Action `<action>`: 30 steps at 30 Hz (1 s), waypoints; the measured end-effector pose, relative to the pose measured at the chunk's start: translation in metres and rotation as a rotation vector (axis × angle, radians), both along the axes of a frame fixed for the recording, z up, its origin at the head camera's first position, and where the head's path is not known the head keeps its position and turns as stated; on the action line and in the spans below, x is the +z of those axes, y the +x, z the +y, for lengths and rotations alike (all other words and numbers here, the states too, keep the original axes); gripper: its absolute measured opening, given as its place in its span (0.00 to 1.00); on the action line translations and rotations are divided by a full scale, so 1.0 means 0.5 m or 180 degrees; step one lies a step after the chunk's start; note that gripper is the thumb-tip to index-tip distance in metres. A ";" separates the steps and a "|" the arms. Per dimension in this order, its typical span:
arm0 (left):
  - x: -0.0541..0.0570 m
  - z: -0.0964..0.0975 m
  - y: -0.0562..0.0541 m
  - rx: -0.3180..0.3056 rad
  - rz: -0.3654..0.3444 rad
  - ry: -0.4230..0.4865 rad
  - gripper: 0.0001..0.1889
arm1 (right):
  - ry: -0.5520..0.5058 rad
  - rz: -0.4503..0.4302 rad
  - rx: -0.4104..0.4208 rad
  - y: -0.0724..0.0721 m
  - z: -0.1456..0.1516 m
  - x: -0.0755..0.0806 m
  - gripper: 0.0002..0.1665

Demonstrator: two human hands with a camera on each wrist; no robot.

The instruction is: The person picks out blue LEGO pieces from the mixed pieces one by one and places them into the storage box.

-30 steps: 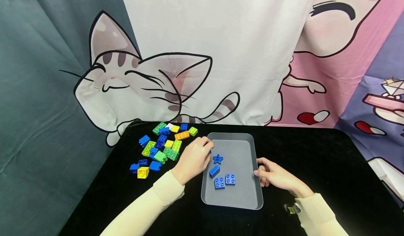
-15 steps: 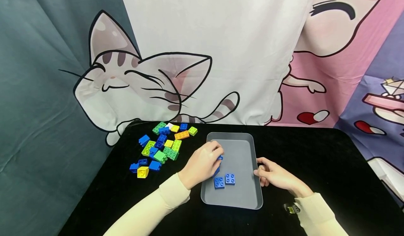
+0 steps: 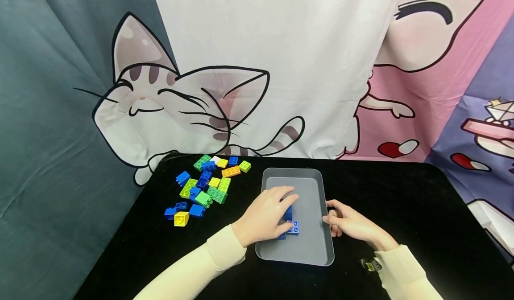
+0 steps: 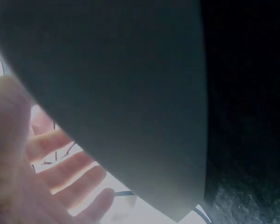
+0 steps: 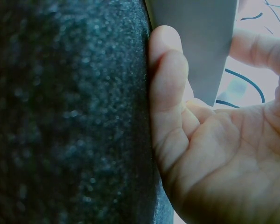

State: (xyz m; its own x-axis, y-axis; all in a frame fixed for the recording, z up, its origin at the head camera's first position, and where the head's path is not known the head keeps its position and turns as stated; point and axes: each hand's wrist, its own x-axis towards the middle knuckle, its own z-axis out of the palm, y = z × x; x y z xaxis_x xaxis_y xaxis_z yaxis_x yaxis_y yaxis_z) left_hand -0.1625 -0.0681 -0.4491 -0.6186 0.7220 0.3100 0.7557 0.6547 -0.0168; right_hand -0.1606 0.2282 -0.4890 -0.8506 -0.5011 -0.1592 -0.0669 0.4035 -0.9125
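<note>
In the head view my left hand (image 3: 265, 215) reaches over the left side of a grey tray (image 3: 309, 251), fingers spread. A blue toy brick (image 3: 288, 213) shows between its thumb and fingers, and another blue brick (image 3: 295, 228) lies by the thumb tip. Other blue pieces in the tray are mostly covered by this hand. The left wrist view has the tray's dark outer wall (image 4: 130, 93) in front of separated fingers (image 4: 77, 186). My right hand (image 3: 353, 222) holds the tray's right edge; in the right wrist view its fingers (image 5: 170, 88) bend against the tray's side.
Loose bricks in blue, green and yellow, among them an orange brick (image 3: 230, 171) and a yellow brick (image 3: 181, 219), lie left of the tray on a black-covered table (image 3: 401, 193). Printed curtains (image 3: 281, 32) hang behind the table.
My left hand has moved from the tray's left rim inward and toward me, and its fingers have spread. A blue brick now stands farther right, between them. The right hand has stayed still.
</note>
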 end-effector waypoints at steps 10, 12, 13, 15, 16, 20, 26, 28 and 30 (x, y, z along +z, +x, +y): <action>-0.002 -0.028 0.004 0.0181 -0.0157 -0.0054 0.42 | -0.0013 -0.0019 -0.0006 0.001 0.002 0.000 0.33; -0.001 -0.038 0.002 0.0208 -0.0189 -0.0039 0.42 | -0.0016 -0.0022 -0.0011 0.000 0.003 -0.002 0.33; -0.001 -0.043 0.002 0.0221 -0.0202 -0.0034 0.42 | -0.0013 -0.0026 -0.0013 0.001 0.003 -0.002 0.33; -0.001 -0.056 0.001 0.0256 -0.0240 -0.0003 0.42 | -0.0014 -0.0029 -0.0017 0.001 0.003 -0.003 0.33; -0.001 -0.063 0.001 0.0284 -0.0260 0.0010 0.42 | -0.0015 -0.0032 -0.0018 0.001 0.003 -0.003 0.32; -0.003 -0.098 0.001 0.0406 -0.0312 0.0077 0.42 | -0.0017 -0.0037 -0.0019 0.002 0.001 -0.001 0.32; -0.008 -0.158 0.008 0.0719 -0.0344 0.0075 0.43 | -0.0007 -0.0044 -0.0010 0.001 -0.001 0.001 0.33; -0.009 -0.178 0.011 0.0848 -0.0342 0.0054 0.43 | 0.0000 -0.0035 -0.0015 0.001 -0.001 0.001 0.33; -0.009 -0.197 0.015 0.0966 -0.0345 0.0056 0.43 | 0.0006 -0.0033 -0.0016 0.000 -0.002 0.002 0.33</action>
